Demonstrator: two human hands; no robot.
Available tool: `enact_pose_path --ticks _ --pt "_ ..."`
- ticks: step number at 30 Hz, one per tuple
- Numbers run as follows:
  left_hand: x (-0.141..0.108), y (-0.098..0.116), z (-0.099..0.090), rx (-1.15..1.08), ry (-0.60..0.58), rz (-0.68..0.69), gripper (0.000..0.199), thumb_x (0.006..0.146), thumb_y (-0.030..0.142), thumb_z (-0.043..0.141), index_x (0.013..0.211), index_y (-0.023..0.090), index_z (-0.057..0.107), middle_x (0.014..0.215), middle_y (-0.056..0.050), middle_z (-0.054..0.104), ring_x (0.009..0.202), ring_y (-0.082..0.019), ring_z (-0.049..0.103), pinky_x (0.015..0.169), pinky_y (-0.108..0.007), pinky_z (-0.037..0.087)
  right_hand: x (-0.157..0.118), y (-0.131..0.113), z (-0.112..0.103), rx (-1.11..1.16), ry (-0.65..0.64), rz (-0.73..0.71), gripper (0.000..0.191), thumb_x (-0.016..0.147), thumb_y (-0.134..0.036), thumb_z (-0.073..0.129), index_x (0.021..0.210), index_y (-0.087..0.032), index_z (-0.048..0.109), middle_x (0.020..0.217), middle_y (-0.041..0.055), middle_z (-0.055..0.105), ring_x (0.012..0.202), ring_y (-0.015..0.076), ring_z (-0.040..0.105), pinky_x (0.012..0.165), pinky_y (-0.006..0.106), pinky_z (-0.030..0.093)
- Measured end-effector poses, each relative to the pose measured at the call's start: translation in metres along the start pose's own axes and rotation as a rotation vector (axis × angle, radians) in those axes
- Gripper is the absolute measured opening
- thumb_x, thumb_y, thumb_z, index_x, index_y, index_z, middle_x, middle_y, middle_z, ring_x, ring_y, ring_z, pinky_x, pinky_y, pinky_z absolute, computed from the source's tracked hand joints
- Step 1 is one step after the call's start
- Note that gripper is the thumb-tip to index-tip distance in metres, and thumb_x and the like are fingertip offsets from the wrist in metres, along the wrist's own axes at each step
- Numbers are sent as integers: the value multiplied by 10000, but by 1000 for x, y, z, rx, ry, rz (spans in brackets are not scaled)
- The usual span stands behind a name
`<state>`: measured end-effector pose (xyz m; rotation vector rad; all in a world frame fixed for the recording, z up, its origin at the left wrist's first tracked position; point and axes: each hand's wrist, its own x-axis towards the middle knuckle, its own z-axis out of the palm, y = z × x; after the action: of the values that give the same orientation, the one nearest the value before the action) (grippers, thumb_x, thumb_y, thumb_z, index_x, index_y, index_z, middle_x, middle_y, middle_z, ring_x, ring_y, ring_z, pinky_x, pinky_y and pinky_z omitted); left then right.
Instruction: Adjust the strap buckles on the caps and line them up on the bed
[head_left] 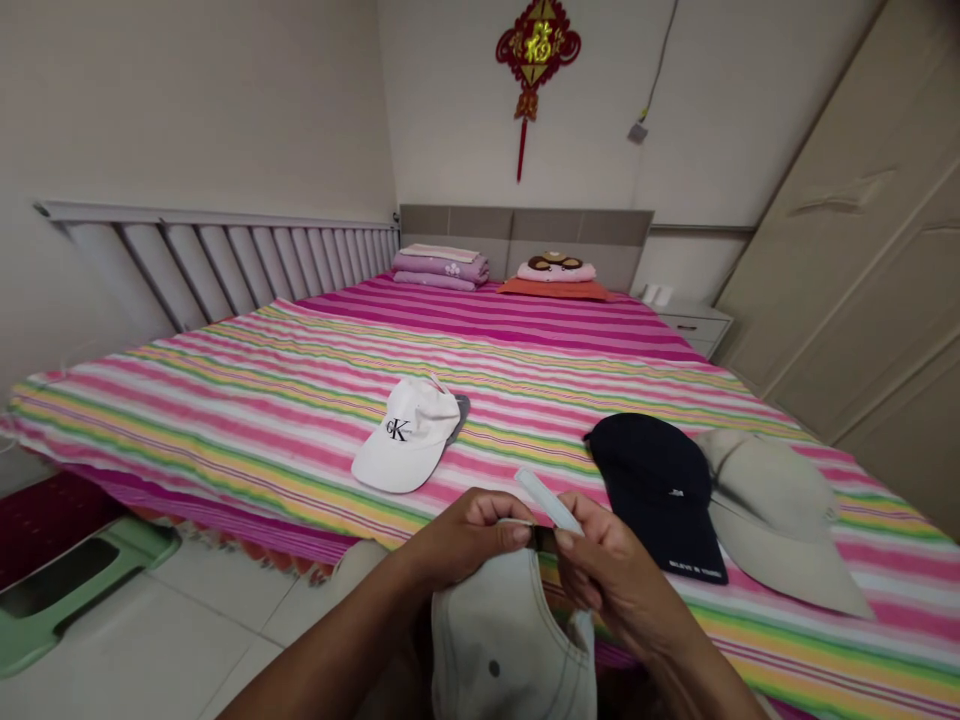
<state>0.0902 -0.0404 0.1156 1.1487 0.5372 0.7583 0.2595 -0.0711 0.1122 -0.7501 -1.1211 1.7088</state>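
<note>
A pale grey-green cap (502, 630) hangs at the bottom centre, its rear opening turned up. My left hand (480, 535) pinches the edge of that opening beside a dark buckle (543, 538). On the other side of the buckle, my right hand (600, 550) grips the cap's strap, whose pale free end (546, 497) sticks up to the left. Beyond my hands, a white cap (412, 430) with black letters lies on the striped bed. To the right, a dark navy cap (652, 480) rests against a beige cap (780, 510), partly overlapping it.
The striped bed sheet (247, 390) spreads under the caps. Folded purple bedding (441, 268) and a pink pile (556, 272) sit by the headboard (480, 222). A green stool (97, 570) stands at the lower left, and a white nightstand (690, 325) at the far right.
</note>
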Motion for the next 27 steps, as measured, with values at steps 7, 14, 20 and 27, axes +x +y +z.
enact_pose_path --ticks 7,14,20,27 --pt "3 -2 11 6 115 15 213 637 262 689 764 130 581 683 -12 596 608 -93 531 595 -217 394 4 7 3 -42 68 40 309 676 -370 670 760 -156 464 369 -115 374 305 10 226 342 169 123" --pt "2 -6 9 127 69 65 205 669 256 657 800 145 545 703 7 543 627 -76 485 583 -197 365 1 8 3 -101 85 80 264 736 -376 588 663 -151 471 330 -98 379 293 20 232 358 188 144" --pt "0 -8 8 385 99 154 258 627 230 688 828 151 545 741 0 561 692 -99 493 636 -214 380 1 9 5 -77 121 101 261 708 -380 598 656 -157 471 341 -98 390 287 25 243 347 180 186" --pt "-4 -7 12 602 244 261 196 646 251 665 815 157 630 775 -39 625 739 -152 553 698 -264 406 1 14 3 -41 162 95 315 733 -420 584 606 -161 459 331 -86 387 293 33 253 346 178 199"
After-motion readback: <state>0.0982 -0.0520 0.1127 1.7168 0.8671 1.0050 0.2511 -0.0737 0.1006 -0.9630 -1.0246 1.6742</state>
